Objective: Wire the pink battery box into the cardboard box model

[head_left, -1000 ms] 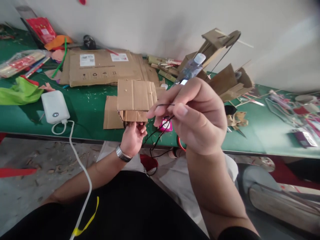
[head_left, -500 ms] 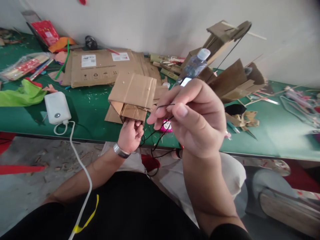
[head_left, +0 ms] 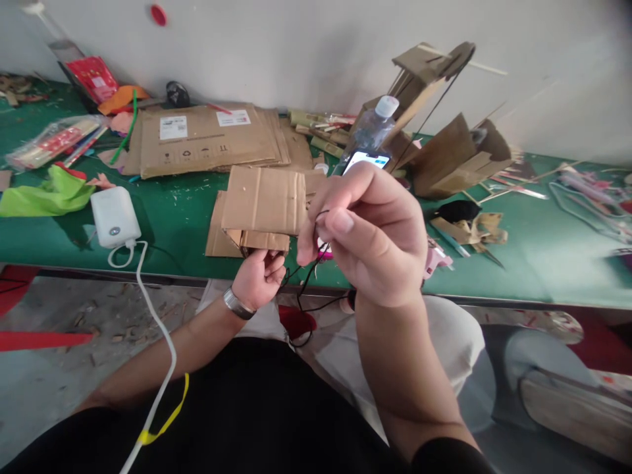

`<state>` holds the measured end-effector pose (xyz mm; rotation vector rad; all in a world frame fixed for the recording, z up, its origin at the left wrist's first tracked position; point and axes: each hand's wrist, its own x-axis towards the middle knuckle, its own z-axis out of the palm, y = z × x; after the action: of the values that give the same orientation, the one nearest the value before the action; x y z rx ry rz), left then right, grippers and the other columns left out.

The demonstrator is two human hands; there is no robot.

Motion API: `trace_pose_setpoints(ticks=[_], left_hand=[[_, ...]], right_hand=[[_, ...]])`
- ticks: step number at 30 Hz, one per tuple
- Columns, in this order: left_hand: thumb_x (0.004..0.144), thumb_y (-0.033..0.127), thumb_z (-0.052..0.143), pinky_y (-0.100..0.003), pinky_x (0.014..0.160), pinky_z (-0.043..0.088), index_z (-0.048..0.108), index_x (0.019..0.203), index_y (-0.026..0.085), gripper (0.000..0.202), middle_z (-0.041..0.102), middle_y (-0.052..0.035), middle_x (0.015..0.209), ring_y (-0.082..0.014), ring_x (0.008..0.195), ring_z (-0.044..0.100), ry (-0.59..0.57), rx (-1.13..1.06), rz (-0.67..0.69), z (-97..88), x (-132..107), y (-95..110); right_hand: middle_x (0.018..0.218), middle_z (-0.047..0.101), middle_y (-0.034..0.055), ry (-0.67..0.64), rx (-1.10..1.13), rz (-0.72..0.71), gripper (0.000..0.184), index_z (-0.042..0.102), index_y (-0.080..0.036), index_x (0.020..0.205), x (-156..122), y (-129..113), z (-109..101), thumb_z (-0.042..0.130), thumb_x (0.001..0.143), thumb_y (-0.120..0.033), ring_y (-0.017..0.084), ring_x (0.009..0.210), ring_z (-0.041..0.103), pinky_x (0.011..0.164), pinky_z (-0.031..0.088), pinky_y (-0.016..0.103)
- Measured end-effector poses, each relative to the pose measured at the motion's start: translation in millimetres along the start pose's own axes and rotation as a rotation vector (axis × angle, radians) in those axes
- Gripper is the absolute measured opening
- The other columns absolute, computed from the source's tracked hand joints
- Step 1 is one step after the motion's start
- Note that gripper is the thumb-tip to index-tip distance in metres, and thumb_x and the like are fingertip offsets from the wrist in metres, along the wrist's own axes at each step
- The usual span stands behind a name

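My right hand (head_left: pixel 372 237) is raised close to the camera, thumb and fingers pinched on a thin black string (head_left: pixel 309 276) that loops down toward my lap. Lower and to the left, my left hand (head_left: pixel 259 276), with a metal watch on the wrist, is closed round the underside of a small folded cardboard piece (head_left: pixel 261 210) held over the edge of the green table (head_left: pixel 172 217). The string runs between the two hands.
On the table lie a white power bank (head_left: pixel 115 217) with a white cable hanging off the edge, flattened cardboard boxes (head_left: pixel 207 135), a clear bottle (head_left: pixel 372 128), a lit phone (head_left: pixel 365 159), a cardboard model (head_left: pixel 444 151), green paper (head_left: pixel 47 194) and scraps.
The cardboard piece tilted up, then settled flatter again in my left hand. My right hand curled the string's end into a small loop. The view shifted slightly and the phone's screen now shows.
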<state>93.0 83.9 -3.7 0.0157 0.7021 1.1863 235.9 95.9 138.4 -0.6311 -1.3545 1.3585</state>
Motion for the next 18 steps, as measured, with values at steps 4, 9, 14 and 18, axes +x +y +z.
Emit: trace_pose_setpoints(ticks=[4, 9, 14, 18], left_hand=[[0.097, 0.007, 0.053, -0.018, 0.038, 0.021, 0.039, 0.069, 0.019, 0.033, 0.036, 0.0073, 0.059, -0.0024, 0.039, 0.026, 0.027, -0.021, 0.019, 0.6, 1.0, -1.8], [0.102, 0.008, 0.048, -0.016, 0.038, 0.021, 0.043, 0.072, 0.018, 0.033, 0.038, 0.0072, 0.061, -0.0020, 0.039, 0.027, -0.002, -0.064, 0.026, 2.4, 1.0, -0.6], [0.102, 0.009, 0.054, -0.016, 0.037, 0.022, 0.046, 0.075, 0.019, 0.030, 0.038, 0.0079, 0.062, -0.0024, 0.039, 0.026, -0.007, -0.095, 0.018, 2.6, 1.5, -1.2], [0.102, 0.011, 0.052, -0.017, 0.038, 0.026, 0.049, 0.073, 0.018, 0.030, 0.045, 0.0062, 0.063, -0.0026, 0.039, 0.029, 0.024, -0.079, 0.011, 1.3, 0.6, -2.5]], right_hand=[[0.066, 0.061, -0.0039, 0.026, 0.007, -0.008, 0.028, 0.066, -0.031, 0.079, -1.6, 1.5, -2.5, 0.089, 0.081, -0.046, 0.017, 0.049, 0.057, 0.054, 0.065, 0.037], [0.079, 0.061, -0.0019, 0.018, 0.002, -0.080, 0.029, 0.066, -0.028, 0.080, 0.9, 2.2, -2.2, 0.089, 0.084, -0.046, 0.013, 0.051, 0.054, 0.045, 0.057, 0.030], [0.083, 0.061, -0.0015, 0.031, -0.004, -0.134, 0.029, 0.067, -0.028, 0.080, 4.1, 4.6, -3.8, 0.086, 0.087, -0.049, 0.012, 0.051, 0.056, 0.043, 0.055, 0.031], [0.087, 0.063, -0.0020, 0.062, -0.015, -0.101, 0.033, 0.066, -0.026, 0.082, 4.6, 5.7, -7.0, 0.086, 0.087, -0.052, 0.011, 0.056, 0.060, 0.050, 0.057, 0.030]])
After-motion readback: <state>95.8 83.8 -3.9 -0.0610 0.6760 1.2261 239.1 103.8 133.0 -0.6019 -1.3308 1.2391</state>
